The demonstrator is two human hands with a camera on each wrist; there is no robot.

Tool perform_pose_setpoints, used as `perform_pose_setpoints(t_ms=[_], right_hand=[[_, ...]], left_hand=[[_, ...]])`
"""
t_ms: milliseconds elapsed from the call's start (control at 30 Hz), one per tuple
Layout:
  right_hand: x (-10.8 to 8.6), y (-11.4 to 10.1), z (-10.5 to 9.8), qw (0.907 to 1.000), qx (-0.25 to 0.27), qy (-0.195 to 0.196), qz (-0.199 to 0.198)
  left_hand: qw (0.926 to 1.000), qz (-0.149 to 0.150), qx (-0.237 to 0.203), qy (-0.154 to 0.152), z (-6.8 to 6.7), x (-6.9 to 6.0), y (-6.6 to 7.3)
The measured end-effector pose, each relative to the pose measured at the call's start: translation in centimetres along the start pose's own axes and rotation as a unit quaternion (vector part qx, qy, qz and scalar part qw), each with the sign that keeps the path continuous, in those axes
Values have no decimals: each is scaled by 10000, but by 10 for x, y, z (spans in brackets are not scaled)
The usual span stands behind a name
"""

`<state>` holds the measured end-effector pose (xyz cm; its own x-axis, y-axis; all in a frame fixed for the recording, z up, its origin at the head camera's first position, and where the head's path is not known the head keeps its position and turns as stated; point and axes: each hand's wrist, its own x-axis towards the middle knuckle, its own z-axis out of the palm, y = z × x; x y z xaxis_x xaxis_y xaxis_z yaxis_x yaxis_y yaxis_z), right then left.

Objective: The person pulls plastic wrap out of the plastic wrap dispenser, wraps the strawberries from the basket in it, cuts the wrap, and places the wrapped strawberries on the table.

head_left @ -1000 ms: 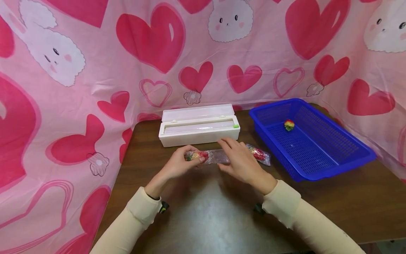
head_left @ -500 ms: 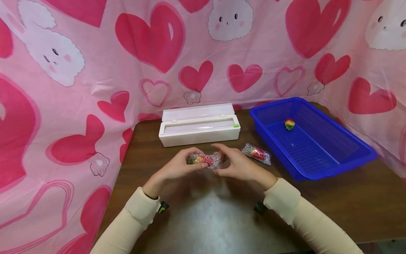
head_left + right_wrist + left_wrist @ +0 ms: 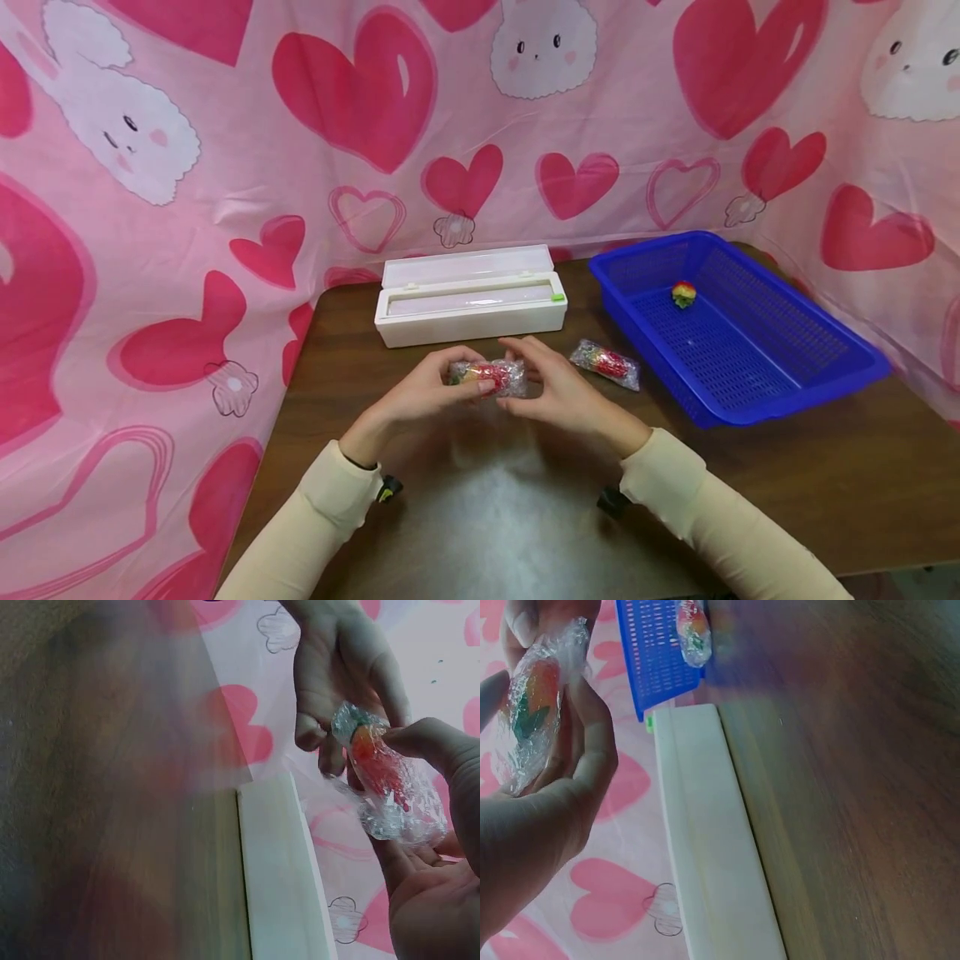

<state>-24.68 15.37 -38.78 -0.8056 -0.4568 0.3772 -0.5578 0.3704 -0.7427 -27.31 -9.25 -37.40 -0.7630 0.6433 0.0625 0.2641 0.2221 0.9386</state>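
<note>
A red and yellow strawberry (image 3: 504, 377) with green leaves, wrapped in crinkled clear plastic film, is held above the table between both hands. My left hand (image 3: 420, 390) grips its leafy end, thumb in front and fingers behind. At the red end, my right hand (image 3: 566, 392) has its thumb and fingers curled round the gathered film. The right wrist view shows the twisted film (image 3: 405, 825) near the right fingers. A second wrapped strawberry (image 3: 606, 363) lies on the table to the right of the hands.
Behind the hands stands a white cling film dispenser (image 3: 472, 321), its lid raised and a green slider (image 3: 558, 297) at its right end. A blue plastic basket (image 3: 750, 417) at the right contains one unwrapped strawberry (image 3: 683, 294). A pink heart-patterned cloth (image 3: 465, 100) hangs behind the table.
The right hand has come leftward and down to the packet's end. The loose strip of film that stretched to the right is now gathered close round the strawberry.
</note>
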Motion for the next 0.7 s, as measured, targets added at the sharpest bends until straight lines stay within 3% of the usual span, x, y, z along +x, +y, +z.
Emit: perform_pose_setpoints(t_ms=[233, 400, 500, 567, 700], right_hand=[[-1, -1, 6, 9962, 802, 325, -67], [-3, 0, 7, 9955, 882, 317, -156], [-3, 2, 4, 9990, 82, 193, -383], [-2, 3, 2, 9950, -813, 118, -568], [-1, 1, 1, 9602, -2614, -42, -981]], left_hand=[[9999, 28, 98, 98, 1, 0, 1], [9999, -34, -37, 91, 1, -1, 1], [9999, -23, -34, 126, 1, -1, 2], [9999, 8, -2, 128, 2, -1, 3], [9999, -3, 152, 69, 3, 0, 3]])
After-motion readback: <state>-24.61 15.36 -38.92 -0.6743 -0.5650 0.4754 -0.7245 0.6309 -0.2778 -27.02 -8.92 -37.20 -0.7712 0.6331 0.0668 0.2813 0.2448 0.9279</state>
